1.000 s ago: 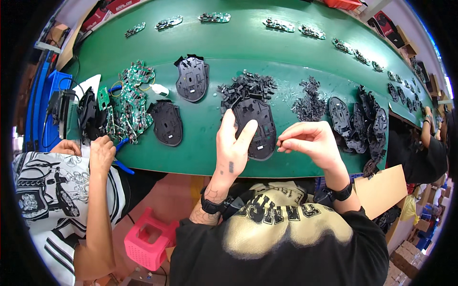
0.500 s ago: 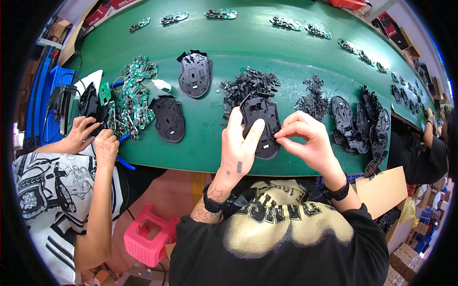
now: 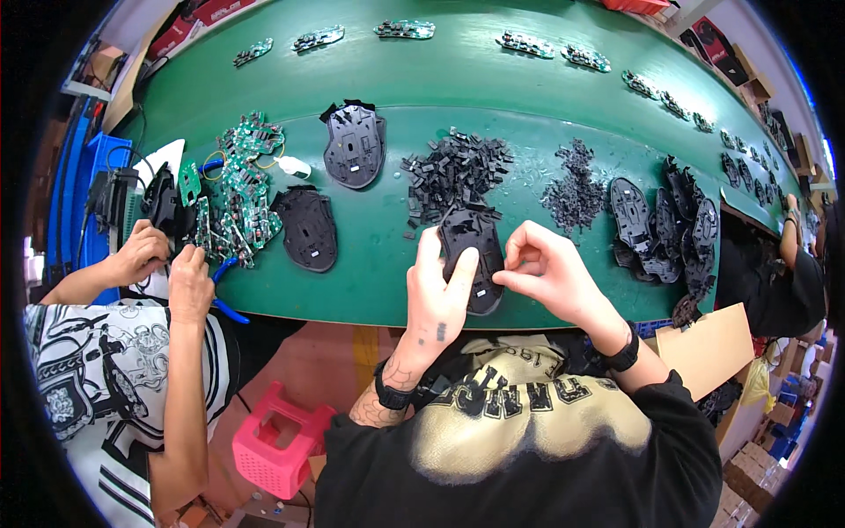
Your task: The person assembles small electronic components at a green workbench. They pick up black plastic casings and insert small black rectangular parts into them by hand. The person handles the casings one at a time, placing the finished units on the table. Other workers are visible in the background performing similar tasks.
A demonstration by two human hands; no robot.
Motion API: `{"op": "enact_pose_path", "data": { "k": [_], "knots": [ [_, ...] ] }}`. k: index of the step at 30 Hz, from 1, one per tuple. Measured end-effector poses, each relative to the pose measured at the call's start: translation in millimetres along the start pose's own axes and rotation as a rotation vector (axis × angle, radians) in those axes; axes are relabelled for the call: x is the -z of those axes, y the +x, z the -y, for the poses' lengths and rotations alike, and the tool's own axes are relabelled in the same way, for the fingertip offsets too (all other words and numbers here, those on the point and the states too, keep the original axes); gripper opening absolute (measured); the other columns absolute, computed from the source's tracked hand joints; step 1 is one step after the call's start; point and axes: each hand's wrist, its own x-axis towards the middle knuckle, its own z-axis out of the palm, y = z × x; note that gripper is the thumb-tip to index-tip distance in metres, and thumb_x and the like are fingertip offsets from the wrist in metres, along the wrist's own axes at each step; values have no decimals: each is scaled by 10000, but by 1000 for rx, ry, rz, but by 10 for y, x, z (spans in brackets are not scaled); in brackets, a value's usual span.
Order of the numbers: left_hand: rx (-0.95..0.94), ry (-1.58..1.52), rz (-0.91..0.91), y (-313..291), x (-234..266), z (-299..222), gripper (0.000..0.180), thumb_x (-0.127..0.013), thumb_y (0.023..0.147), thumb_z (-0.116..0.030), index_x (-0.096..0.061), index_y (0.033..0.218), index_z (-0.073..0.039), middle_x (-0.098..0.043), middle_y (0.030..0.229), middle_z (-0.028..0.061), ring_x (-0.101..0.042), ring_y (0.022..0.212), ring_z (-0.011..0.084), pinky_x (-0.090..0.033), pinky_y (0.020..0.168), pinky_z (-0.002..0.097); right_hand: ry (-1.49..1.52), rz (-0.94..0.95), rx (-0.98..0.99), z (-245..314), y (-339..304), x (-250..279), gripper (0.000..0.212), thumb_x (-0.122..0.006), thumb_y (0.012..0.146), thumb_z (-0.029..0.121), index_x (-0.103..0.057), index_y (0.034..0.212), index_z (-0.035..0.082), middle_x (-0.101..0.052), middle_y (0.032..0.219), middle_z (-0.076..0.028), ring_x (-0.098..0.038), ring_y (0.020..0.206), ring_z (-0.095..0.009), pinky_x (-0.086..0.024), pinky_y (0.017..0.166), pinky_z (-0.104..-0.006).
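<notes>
My left hand point(image 3: 437, 295) grips a black computer-mouse bottom shell point(image 3: 473, 242) by its left side, thumb lying across its inner face. At the shell's right edge, my right hand point(image 3: 544, 273) has thumb and forefinger pinched together; whatever may be between them is too small to make out. Just beyond the shell spreads a heap of small black rectangular pieces point(image 3: 459, 167). A second heap of finer black bits point(image 3: 574, 187) is further right. Two more mouse shells lie to the left, one farther off point(image 3: 354, 148) and one nearer point(image 3: 306, 231).
Stacked black mouse shells point(image 3: 688, 224) stand at the bench's right end. Left are piled green circuit boards point(image 3: 242, 198), a small white bottle point(image 3: 296, 167) and a co-worker's hands point(image 3: 167, 268). Circuit boards point(image 3: 405, 30) line the far bench. A pink stool point(image 3: 277, 440) stands below.
Both my hands and the mouse shell have come slightly nearer to me. My right-hand fingers have curled more at the shell's edge. The co-worker's hands have shifted slightly.
</notes>
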Motion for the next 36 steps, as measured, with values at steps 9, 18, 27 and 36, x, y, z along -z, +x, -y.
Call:
{"op": "enact_pose_path", "data": {
  "k": [9, 18, 27, 36],
  "knots": [
    [16, -259, -116, 6, 221, 147, 364, -496, 939, -48, -400, 1279, 41, -604, 1095, 113, -612, 894, 135, -519, 755, 259, -594, -223, 313, -135, 517, 194, 169, -743, 745, 99, -684, 891, 39, -606, 785, -69, -605, 665, -171, -491, 629, -300],
    [-13, -244, -81, 64, 84, 23, 595, -514, 882, 23, -207, 1391, -14, -582, 1105, 147, -645, 875, 181, -578, 619, 283, -58, -185, 215, 128, 318, 171, 122, -630, 834, 18, -674, 947, 27, -602, 824, -22, -539, 669, -75, -466, 638, -234],
    [-91, -202, 67, 175, -255, -8, 728, -558, 869, 42, -114, 1436, -65, -527, 1204, 182, -618, 1002, 196, -545, 830, 315, -115, -397, 301, 199, 69, 215, 122, -696, 808, 12, -697, 930, 6, -684, 924, -73, -663, 843, -134, -540, 804, -263],
    [-130, -197, 208, 227, -632, -89, 725, -574, 864, 37, -143, 1437, -71, -473, 1270, 162, -582, 1085, 222, -505, 911, 332, 387, -302, 243, 55, -10, 555, 303, -710, 800, 23, -589, 1078, 15, -636, 1015, -64, -610, 945, -126, -507, 808, -281]
  ]
}}
